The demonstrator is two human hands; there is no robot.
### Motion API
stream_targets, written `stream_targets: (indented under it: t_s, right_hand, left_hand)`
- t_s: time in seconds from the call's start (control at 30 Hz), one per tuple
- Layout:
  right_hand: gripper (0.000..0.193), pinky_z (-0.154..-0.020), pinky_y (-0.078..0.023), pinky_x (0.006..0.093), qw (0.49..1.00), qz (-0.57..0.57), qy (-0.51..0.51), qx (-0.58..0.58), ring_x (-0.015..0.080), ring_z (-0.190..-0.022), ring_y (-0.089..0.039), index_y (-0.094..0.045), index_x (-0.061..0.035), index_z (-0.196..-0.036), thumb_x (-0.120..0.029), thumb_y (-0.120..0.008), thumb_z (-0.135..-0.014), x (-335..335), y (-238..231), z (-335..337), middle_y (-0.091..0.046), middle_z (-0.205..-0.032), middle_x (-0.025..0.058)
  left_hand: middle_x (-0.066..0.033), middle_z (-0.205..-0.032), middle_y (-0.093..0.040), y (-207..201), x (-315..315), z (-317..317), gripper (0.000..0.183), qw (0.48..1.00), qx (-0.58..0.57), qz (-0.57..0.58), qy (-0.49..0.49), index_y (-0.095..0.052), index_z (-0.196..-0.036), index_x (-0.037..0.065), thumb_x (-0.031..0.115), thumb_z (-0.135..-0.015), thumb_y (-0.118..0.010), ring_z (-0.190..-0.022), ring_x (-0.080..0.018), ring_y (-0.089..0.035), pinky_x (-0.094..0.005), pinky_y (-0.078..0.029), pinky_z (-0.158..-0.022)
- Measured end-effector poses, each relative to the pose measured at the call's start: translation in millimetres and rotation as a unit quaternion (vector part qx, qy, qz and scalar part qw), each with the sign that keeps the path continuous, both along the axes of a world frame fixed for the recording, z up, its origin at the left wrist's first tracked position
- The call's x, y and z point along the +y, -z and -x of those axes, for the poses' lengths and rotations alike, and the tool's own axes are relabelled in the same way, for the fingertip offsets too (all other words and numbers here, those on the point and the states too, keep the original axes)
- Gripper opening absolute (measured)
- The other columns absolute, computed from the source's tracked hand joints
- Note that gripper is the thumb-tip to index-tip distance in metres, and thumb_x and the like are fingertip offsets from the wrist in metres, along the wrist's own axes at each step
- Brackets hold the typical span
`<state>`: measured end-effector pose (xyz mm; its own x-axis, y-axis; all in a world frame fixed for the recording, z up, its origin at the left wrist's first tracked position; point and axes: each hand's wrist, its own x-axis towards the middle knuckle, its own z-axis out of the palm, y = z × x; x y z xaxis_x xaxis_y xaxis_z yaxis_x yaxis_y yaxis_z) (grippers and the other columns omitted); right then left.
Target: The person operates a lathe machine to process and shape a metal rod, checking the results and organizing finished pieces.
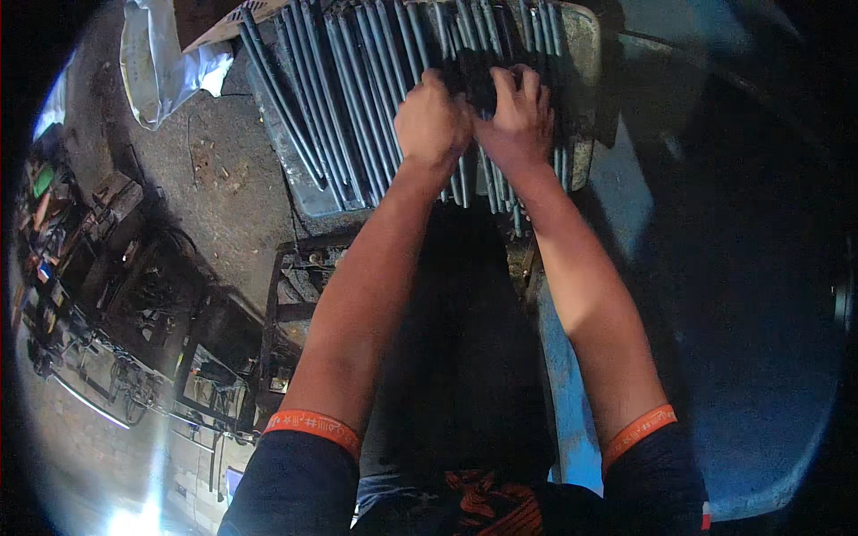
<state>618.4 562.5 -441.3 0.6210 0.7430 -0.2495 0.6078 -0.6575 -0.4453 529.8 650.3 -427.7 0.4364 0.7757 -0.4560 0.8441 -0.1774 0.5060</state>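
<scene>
Many slim grey metal rods [362,94] lie side by side, pointing away from me, on a worn light-coloured board or tray [583,54]. My left hand [433,127] is closed over the rods right of their middle, knuckles up. Just beside it, my right hand [520,121] is curled with its fingers bent down, the thumb side toward the left hand. A black patch [478,79] lies between and beyond the hands; whether it is cloth or shadow I cannot tell. My fingertips and whatever they grip are hidden.
A white sack [159,76] and a cardboard box edge [223,25] are at the far left. Cluttered metal frames and parts [170,295] fill the left side. A blue surface [760,384] spreads on the right. A dark metal frame [290,308] stands below the board.
</scene>
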Motion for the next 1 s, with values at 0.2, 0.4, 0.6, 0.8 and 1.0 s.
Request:
stream_targets:
  t_s: [0.2,0.4,0.6,0.8,1.0]
  right_hand:
    - [0.059,-0.089,-0.043,0.0562,1.000,-0.016,-0.002,-0.010,0.0409,-0.112,-0.045,-0.051,-0.0115,-0.115,-0.032,-0.080,-0.067,3.7,2.0,0.7,-0.042,-0.124,0.0173]
    - [0.059,-0.087,-0.045,0.0555,0.999,-0.021,0.016,-0.023,0.0413,-0.112,-0.045,-0.050,-0.0088,-0.113,-0.029,-0.081,-0.067,3.5,2.6,6.6,-0.042,-0.124,0.0165]
    - [0.047,-0.085,-0.048,0.0485,0.994,-0.099,0.028,-0.024,0.0374,-0.110,-0.051,-0.054,-0.0079,-0.116,-0.024,-0.075,-0.077,-14.0,10.5,-1.9,-0.051,-0.117,0.0166]
    - [0.035,-0.083,-0.050,0.0435,0.993,-0.108,0.036,-0.022,0.0343,-0.102,-0.058,-0.060,-0.0068,-0.109,-0.018,-0.073,-0.078,-19.8,7.9,0.2,-0.056,-0.109,0.0143]
    - [0.025,-0.084,-0.049,0.0419,0.985,-0.141,0.096,0.023,0.0326,-0.102,-0.059,-0.063,-0.0065,-0.100,-0.010,-0.071,-0.076,-19.9,6.2,2.7,-0.061,-0.105,0.0113]
  left_hand:
    - [-0.0232,-0.084,-0.066,1.9,7.4,9.5,0.032,0.997,0.037,-0.022,0.062,-0.050,-0.097,0.000,0.023,-0.081,-0.066,-0.080,-0.0421,-0.066,-0.0492,-0.053,-0.069]
    - [-0.0229,-0.087,-0.066,1.3,6.0,13.6,0.032,0.996,0.034,-0.027,0.075,-0.050,-0.098,0.001,0.025,-0.083,-0.065,-0.083,-0.0418,-0.065,-0.0488,-0.054,-0.070]
    - [-0.0238,-0.083,-0.066,1.7,1.9,12.7,0.032,0.997,0.035,-0.027,0.065,-0.054,-0.098,-0.001,0.026,-0.084,-0.067,-0.080,-0.0431,-0.065,-0.0482,-0.052,-0.069]
    - [-0.0225,-0.081,-0.067,1.7,-13.7,-6.2,0.029,0.989,-0.148,0.011,-0.017,-0.064,-0.096,-0.002,0.024,-0.084,-0.067,-0.080,-0.0410,-0.066,-0.0454,-0.053,-0.070]
    - [-0.0223,-0.082,-0.068,-1.1,-17.7,-29.5,0.032,0.999,-0.007,0.042,-0.002,-0.068,-0.093,-0.003,0.026,-0.079,-0.073,-0.083,-0.0370,-0.068,-0.0423,-0.052,-0.072]
